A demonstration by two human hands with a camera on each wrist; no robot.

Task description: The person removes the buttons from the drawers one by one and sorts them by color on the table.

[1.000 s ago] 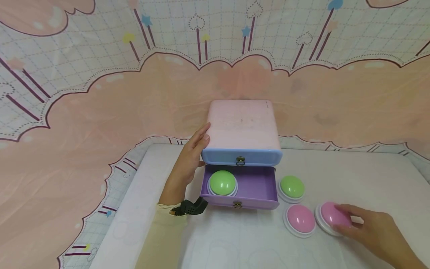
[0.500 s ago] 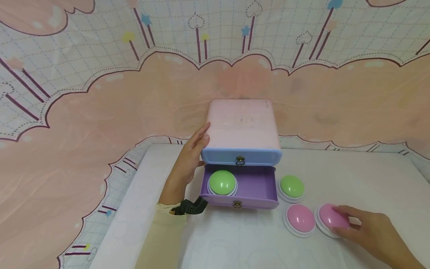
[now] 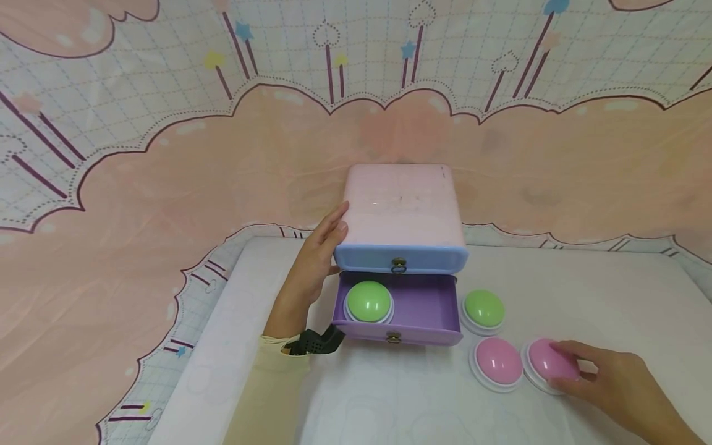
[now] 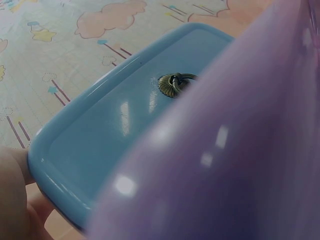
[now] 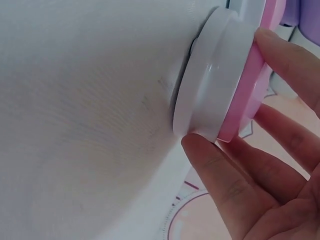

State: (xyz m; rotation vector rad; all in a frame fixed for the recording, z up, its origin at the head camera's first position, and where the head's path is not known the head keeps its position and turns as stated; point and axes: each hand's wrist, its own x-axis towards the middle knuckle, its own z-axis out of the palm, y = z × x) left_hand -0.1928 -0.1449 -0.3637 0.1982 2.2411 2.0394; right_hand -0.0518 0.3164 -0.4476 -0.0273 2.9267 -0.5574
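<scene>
We are pinching a pink button [image 3: 547, 358] between the curled fingers of our right hand [image 3: 617, 380], over the counter [image 3: 389, 395] and just beside a second pink button [image 3: 499, 361]. Our left hand [image 3: 313, 262] is resting, fingers nearly straight, against the box [image 3: 403, 207]. One green button [image 3: 368, 301] is sitting in the drawer [image 3: 425, 337]; another green button [image 3: 484, 309] is lying outside, just beside it.

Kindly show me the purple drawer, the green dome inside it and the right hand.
Purple drawer [image 3: 427, 336], head view, front panel.
Green dome [image 3: 369, 301], head view, top.
Right hand [image 3: 616, 374], head view, its back.
</scene>
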